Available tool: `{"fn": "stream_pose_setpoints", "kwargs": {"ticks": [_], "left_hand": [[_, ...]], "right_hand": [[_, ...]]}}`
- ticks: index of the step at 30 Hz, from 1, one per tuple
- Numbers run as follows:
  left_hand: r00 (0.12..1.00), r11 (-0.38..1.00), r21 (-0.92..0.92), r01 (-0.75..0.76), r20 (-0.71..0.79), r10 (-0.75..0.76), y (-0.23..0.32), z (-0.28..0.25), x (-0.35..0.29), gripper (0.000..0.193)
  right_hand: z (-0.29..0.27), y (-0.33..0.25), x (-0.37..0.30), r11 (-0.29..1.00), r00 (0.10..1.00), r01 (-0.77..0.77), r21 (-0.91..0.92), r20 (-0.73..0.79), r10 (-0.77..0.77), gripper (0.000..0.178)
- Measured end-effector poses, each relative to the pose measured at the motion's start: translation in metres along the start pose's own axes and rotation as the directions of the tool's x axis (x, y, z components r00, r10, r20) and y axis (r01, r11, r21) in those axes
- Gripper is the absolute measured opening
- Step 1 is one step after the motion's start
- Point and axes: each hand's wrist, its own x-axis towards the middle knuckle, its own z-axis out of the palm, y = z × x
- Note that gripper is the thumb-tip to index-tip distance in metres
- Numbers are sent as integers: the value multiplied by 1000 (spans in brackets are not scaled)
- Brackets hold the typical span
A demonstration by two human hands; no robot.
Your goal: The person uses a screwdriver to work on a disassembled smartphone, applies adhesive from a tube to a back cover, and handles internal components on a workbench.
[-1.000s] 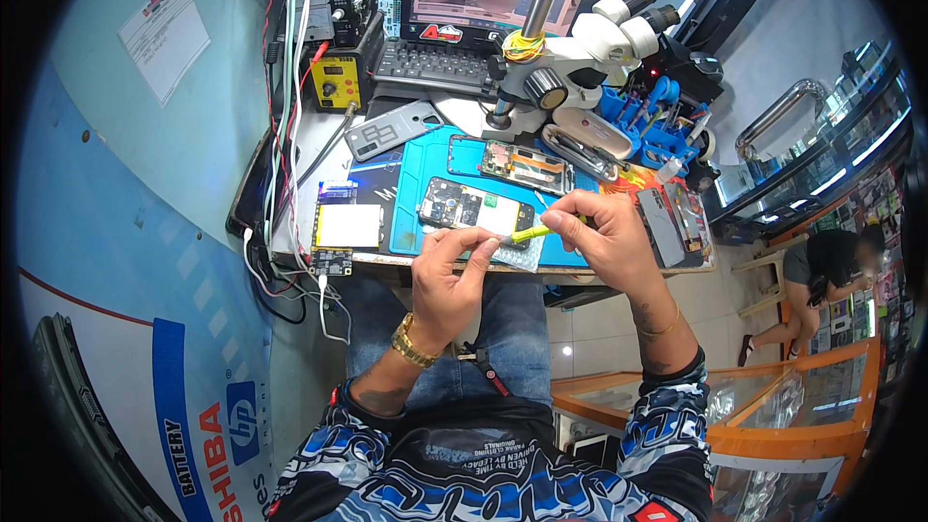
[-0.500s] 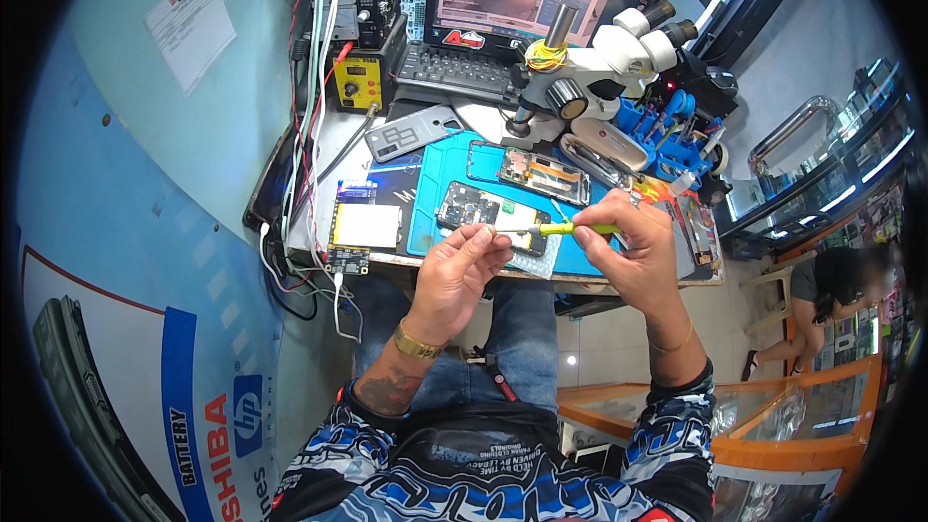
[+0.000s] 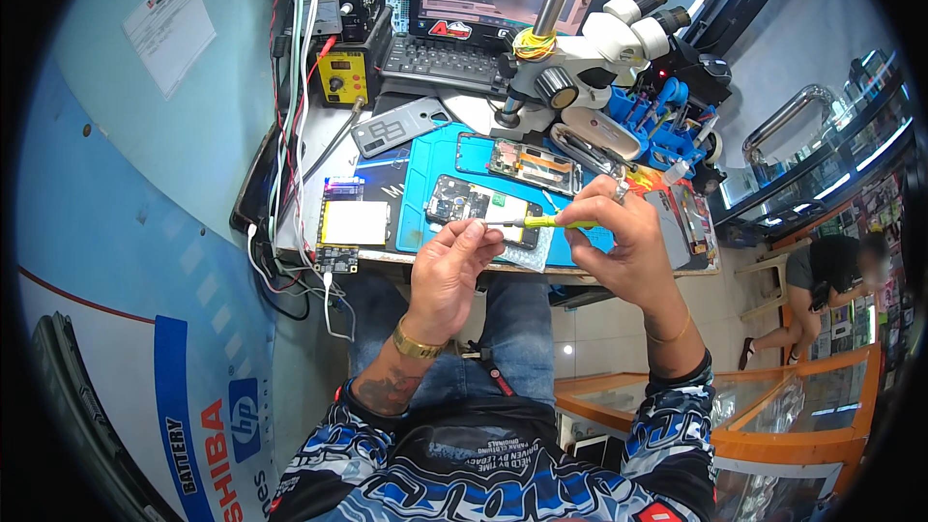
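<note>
Two bare hands in the head view, both near the front edge of the workbench (image 3: pixel 332 124). Right hand (image 3: pixel 619 242): narrow, with thumb and fingers closed on the yellow-green handle of a precision screwdriver (image 3: pixel 556 221). Left hand (image 3: pixel 447 271): also narrow, thumb and fingertip pinched together at the far end of the screwdriver's shank; cannot tell whether gripping some small part there. Screwdriver nearly level, between the two hands. Just behind the left fingertips, an opened smartphone (image 3: pixel 459 198) with bare inner parts, on a blue repair mat (image 3: pixel 416 193); bubble wrap (image 3: pixel 529 257) at the bench's front edge. Farther back, a second dismantled phone (image 3: pixel 541 166) and a grey phone back cover (image 3: pixel 398 128). Toward the bench's front left corner, a white battery pack (image 3: pixel 353 224) and a small black circuit board (image 3: pixel 336 259). Along the back edge, a yellow-fronted soldering station (image 3: pixel 346 77), a keyboard (image 3: pixel 445 66) and a stereo microscope (image 3: pixel 614 39).
</note>
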Motion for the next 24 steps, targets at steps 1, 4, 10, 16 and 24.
{"fn": "stream_pose_setpoints", "kwargs": {"ticks": [1,4,10,16,24], "left_hand": [[1000,1000,7,-9,-9,9,0,0,0,14],[1000,1000,19,7,3,-7,0,-2,1,14],[999,986,161,-51,-4,52,-5,-4,3,17],[987,925,344,-158,73,142,-14,-8,6,19],[769,-262,839,-478,543,337,-26,2,11,45]], "right_hand": [[0,0,0,1000,1000,-10,-1,7,10,30],[-2,0,-1,1000,999,-26,-1,28,26,30],[-10,9,3,997,995,-58,50,90,53,20],[-10,13,0,931,944,-329,157,80,320,9],[-18,38,0,928,963,-221,-301,80,256,10]]}}
